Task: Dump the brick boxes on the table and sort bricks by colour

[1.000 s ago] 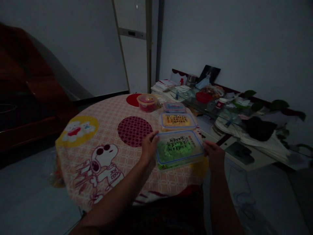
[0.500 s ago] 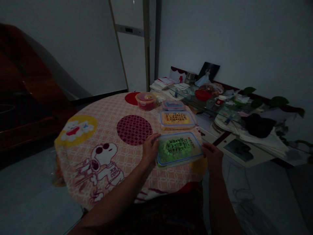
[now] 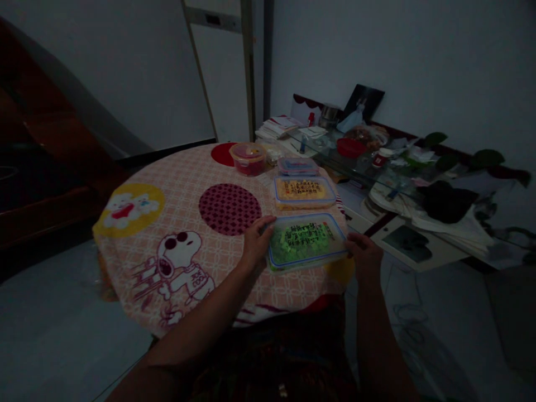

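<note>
A clear food container (image 3: 307, 243) with green contents lies near the table's right front edge. Its lid has a blue rim and dark printed writing. My left hand (image 3: 257, 241) grips its left end, thumb and fingers at the rim. At the opposite end, my right hand (image 3: 363, 252) holds the right edge between thumb and fingers. Just behind it is a similar container (image 3: 305, 192) with yellowish contents. Farther back sit a flatter lidded container (image 3: 298, 166) and a round container (image 3: 248, 158) with reddish contents.
The round table has a pink patterned tablecloth (image 3: 180, 178). To the right, a low glass-topped cabinet (image 3: 322, 149) carries papers, a red bowl (image 3: 350, 147), a cup (image 3: 382, 158), a black bag-like item (image 3: 446, 201) and plants. A wooden seat (image 3: 46, 145) stands at the left.
The view has tilted slightly downward, so the far things sit differently in the picture. Both hands keep their hold on the green-filled container, with little visible movement relative to the table.
</note>
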`<state>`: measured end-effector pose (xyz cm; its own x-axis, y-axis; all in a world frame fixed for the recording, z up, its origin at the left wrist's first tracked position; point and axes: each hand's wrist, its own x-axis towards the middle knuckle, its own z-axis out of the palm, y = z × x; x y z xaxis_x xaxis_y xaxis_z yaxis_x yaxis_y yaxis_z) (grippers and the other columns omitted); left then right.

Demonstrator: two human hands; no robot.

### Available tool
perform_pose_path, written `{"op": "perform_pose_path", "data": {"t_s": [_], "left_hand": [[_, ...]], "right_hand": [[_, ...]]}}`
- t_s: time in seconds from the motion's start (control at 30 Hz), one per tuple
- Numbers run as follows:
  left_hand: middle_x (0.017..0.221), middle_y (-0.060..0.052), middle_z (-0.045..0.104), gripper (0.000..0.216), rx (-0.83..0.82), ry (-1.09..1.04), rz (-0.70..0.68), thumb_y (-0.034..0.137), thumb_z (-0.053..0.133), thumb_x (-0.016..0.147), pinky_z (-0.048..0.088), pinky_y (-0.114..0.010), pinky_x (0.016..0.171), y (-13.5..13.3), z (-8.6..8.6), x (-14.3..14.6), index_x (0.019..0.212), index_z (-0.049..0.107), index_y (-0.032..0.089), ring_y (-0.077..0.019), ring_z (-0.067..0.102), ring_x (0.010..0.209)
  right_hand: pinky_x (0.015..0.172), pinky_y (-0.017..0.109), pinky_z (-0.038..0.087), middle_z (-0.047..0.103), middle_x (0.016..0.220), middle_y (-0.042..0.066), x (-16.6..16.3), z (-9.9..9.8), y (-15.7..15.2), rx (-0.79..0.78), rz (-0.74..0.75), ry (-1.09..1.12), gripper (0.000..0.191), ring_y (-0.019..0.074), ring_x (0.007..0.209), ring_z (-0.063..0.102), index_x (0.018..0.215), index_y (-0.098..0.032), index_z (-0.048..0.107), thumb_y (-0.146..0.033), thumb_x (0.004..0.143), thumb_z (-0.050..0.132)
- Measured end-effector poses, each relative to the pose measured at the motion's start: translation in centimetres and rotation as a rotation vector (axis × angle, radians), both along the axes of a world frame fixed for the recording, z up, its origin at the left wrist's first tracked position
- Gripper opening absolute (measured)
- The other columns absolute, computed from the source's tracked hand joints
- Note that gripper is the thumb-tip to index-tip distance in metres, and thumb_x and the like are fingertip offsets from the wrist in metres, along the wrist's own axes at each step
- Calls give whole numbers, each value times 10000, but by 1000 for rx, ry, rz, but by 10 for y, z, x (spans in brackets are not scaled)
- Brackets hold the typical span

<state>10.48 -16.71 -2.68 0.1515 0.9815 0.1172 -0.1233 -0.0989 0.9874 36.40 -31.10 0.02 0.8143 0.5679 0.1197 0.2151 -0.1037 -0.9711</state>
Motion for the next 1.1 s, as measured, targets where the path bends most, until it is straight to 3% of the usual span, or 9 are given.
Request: {"op": "perform_pose_path", "data": {"t_s": [0.1,0.23,0.3,0.5,0.63,0.9,1.0,1.1], "left_hand": [[1270,-119,731,354,25,33,8,332,666,811,570,-404,1008,1,0,0,1101,806,185,-277,684,1184],[1208,-112,743,357,25,22,-3,326,673,806,585,-402,974,0,0,-1,1109,804,191,-276,694,1142],[1180,-110,747,363,21,2,-18,323,674,803,590,-399,959,-1,1,-1,1114,801,185,-271,700,1116],[1175,-103,743,374,10,25,-27,305,654,804,595,-393,948,0,0,-1,1128,791,180,-267,701,1110],[1173,-106,743,363,5,-6,-28,311,669,806,596,-401,959,0,-2,0,1126,786,185,-271,703,1113],[1179,-104,747,547,-107,-162,-84,358,795,744,608,-355,884,-8,3,1,1256,738,175,-244,714,1029],[1148,-94,753,551,-174,-231,-44,377,795,751,608,-319,816,-13,8,3,1260,733,173,-213,713,944],[1083,-77,756,520,-243,-291,-19,401,770,780,602,-299,757,-17,12,5,1251,734,183,-187,702,853]], "right_hand": [[508,291,505,714,661,22,-2,0,-4,-53,17,-60,448,159,535,598,954,-151,806,-441,612,821],[558,304,565,794,1003,105,-7,-2,-9,-46,27,-79,566,189,683,683,1070,-158,795,-459,593,844],[577,314,584,790,1074,125,-10,-4,-10,-51,28,-47,620,212,744,710,1118,-151,785,-452,580,856],[658,329,607,803,984,83,-18,-15,-13,-95,-23,-88,606,256,836,739,1153,-162,796,-444,621,854],[748,338,618,806,1052,64,-23,-16,-18,-101,-26,-174,529,276,942,742,1112,-191,822,-456,654,841],[674,373,599,803,875,90,-5,-14,-8,-99,-54,-38,638,234,700,716,1100,-132,814,-553,622,841],[807,411,606,818,995,111,4,-16,7,-38,-68,2,615,265,865,743,1067,-136,819,-579,640,808],[878,403,597,822,1062,85,4,-19,17,33,9,56,549,271,988,738,1054,-164,829,-535,651,797]]}}
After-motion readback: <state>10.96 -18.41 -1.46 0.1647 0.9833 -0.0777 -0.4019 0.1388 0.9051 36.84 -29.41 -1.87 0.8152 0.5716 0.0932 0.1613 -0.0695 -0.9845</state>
